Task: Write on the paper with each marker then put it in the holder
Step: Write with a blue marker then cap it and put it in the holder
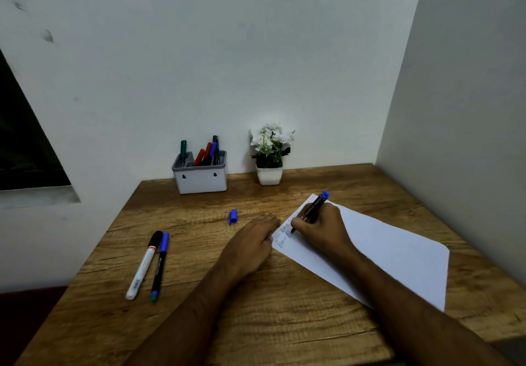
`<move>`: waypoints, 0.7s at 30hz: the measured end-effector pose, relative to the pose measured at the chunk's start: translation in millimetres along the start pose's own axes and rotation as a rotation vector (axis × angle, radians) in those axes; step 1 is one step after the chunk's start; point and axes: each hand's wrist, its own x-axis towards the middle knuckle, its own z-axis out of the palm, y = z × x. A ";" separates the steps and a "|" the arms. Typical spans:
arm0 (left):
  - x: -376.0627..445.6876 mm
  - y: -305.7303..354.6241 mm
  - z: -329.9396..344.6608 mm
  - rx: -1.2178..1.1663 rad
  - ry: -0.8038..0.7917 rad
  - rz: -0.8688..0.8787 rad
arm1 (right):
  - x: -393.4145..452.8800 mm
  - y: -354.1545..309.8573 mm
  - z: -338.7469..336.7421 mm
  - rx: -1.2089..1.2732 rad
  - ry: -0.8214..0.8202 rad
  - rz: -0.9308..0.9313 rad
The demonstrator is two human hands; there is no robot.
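Now right hand [320,227] grips blue marker [316,207], tip on paper [384,246].

uncapped blue marker [316,207] tip on paper [384,246]

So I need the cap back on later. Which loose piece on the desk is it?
On the wooden desk, look in front of the grey holder, towards the paper. The blue cap lies alone there, just beyond the left hand. Unlike the two full-length markers at the left, it is a short stub.
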 end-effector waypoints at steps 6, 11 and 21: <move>-0.1 -1.5 0.2 -0.004 0.005 -0.005 | 0.6 -0.1 0.8 -0.010 -0.006 0.003; 0.0 -0.7 0.3 -0.004 -0.001 -0.011 | 2.7 0.3 0.6 -0.014 0.018 0.032; 0.4 -2.1 0.6 -0.001 0.002 -0.001 | 2.0 -1.3 -0.3 -0.006 0.046 0.055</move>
